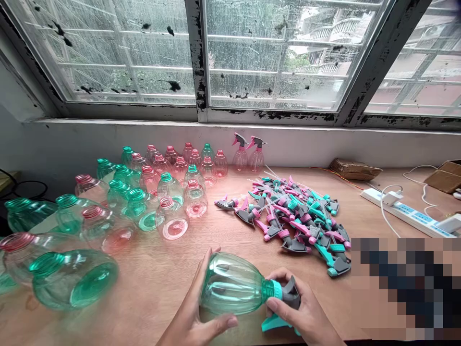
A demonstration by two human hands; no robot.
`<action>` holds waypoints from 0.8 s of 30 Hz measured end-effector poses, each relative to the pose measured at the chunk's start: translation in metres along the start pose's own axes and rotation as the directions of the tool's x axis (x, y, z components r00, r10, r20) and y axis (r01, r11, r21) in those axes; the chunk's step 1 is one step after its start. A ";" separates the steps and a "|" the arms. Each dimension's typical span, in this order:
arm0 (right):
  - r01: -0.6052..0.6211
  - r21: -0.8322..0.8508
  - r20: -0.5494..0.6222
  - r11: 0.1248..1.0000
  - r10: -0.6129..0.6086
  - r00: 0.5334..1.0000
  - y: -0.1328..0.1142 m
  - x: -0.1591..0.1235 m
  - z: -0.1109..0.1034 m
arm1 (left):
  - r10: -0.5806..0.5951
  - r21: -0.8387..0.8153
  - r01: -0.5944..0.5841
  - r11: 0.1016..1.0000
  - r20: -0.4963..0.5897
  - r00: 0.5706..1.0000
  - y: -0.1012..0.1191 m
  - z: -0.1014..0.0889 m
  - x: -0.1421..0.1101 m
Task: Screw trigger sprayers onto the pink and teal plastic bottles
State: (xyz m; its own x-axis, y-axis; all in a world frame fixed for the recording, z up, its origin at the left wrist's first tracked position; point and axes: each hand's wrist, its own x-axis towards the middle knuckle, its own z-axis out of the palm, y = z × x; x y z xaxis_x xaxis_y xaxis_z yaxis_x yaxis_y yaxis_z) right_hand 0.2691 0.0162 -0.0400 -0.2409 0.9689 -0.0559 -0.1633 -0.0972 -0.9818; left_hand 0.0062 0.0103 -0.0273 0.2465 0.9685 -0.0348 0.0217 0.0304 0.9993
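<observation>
A clear green spray bottle [232,283] lies on its side between my hands, just above the near table edge. My left hand [196,307] cups its base, thumb below and fingers behind. At the neck, my right hand [304,307] grips the turquoise collar of the grey and turquoise trigger sprayer [290,292], which sits on the bottle's mouth. Whether its thread is fully tight cannot be seen. Beyond my right hand lies a heap of loose trigger sprayers [295,216] in pink, turquoise and grey. Open green and pink bottles [75,281] stand to the left.
Two pink bottles with sprayers fitted [248,156] stand against the wall below the window. A white power strip [406,211] with plugs and cables lies at right, near a brown paper-wrapped bundle [355,169] and a cardboard box [444,177]. A blurred patch hides the lower right.
</observation>
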 end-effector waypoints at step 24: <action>0.002 0.033 -0.012 0.999 -0.002 1.000 0.002 0.001 -0.001 | 0.081 0.088 -0.081 0.993 0.009 0.997 0.003 0.001 0.001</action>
State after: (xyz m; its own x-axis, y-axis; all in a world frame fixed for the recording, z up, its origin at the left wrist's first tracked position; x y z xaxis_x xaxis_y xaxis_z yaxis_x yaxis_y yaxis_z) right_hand 0.2697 0.0170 -0.0418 -0.2294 0.9717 -0.0563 -0.1958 -0.1027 -0.9753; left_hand 0.0076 0.0112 -0.0242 0.2566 0.9654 0.0458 0.0865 -0.0701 0.9938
